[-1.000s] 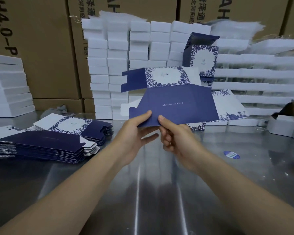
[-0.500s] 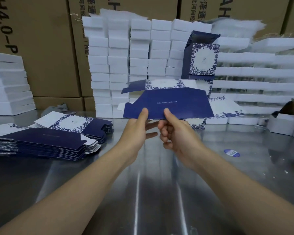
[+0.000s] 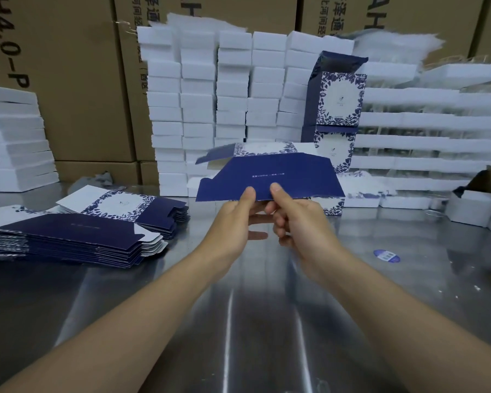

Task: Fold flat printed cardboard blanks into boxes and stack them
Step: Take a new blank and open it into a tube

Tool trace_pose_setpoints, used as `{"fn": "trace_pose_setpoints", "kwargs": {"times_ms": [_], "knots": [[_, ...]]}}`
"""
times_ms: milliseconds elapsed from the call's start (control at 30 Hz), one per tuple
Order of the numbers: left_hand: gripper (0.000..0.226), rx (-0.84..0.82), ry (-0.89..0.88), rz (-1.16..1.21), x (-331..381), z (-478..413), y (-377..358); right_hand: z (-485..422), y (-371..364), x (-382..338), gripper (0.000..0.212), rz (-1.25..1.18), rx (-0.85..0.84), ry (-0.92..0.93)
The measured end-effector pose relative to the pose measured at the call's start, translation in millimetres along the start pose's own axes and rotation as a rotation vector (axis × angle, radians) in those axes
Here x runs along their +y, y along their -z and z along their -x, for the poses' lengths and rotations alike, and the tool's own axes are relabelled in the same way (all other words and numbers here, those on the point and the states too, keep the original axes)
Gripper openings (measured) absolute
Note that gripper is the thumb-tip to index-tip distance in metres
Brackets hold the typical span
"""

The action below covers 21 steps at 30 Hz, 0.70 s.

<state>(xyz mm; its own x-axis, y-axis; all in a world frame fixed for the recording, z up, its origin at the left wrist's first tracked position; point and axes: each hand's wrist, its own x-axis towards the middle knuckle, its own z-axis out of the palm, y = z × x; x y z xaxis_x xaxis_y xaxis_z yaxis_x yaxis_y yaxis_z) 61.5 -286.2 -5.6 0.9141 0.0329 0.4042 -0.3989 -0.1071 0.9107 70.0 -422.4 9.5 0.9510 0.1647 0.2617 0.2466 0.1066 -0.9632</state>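
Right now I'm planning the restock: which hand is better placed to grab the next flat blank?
Left. The pile of flat blanks lies on the steel table on the left hand's side; the right hand would have to cross over. Both currently pinch the navy blank.

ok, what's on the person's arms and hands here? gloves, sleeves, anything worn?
Nothing worn that the head view shows. Both the left hand and the right hand are bare: no gloves, rings or finger tape visible. Both forearms are bare right to the frame's bottom edge, with no sleeve cuff, watch or wristband in sight. Anything above that is out of frame.
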Motion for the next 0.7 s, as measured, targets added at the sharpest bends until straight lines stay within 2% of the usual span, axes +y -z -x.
{"fn": "trace_pose_setpoints", "kwargs": {"times_ms": [67, 167, 267, 400, 500, 600, 700], "knots": [[0.054, 0.007, 0.002, 0.0, 1.6, 0.7, 2.1, -1.6, 1.9, -1.3, 0.046, -0.078, 0.071, -0.034], [0.052, 0.03, 0.003, -0.021, 2.6, 1.7, 0.9, -1.7, -0.2, -0.6, 0.046, -0.154, 0.076, -0.04], [0.05, 0.106, -0.005, -0.019, 3.2, 1.9, -0.9, -1.3, -2.0, -1.2, 0.047, -0.125, 0.066, -0.002], [0.055, 0.124, -0.049, -0.043, 3.3, 3.4, -7.5, 0.1, -1.5, -1.0, 0.048, -0.019, 0.022, 0.03], [0.058, 0.135, 0.003, 0.027, 5.5, 0.9, -8.8, 0.7, 0.5, -2.4, 0.049, -0.01, 0.002, -0.003], [0.06, 0.145, 0.071, 0.109, 7.2, 0.0, -6.5, -1.2, 2.4, -3.8, 0.046, -0.134, 0.048, -0.029], [0.058, 0.145, 0.109, 0.136, 7.1, 0.0, -3.2, -2.9, 1.2, -2.4, 0.043, -0.13, 0.071, -0.019]]}}
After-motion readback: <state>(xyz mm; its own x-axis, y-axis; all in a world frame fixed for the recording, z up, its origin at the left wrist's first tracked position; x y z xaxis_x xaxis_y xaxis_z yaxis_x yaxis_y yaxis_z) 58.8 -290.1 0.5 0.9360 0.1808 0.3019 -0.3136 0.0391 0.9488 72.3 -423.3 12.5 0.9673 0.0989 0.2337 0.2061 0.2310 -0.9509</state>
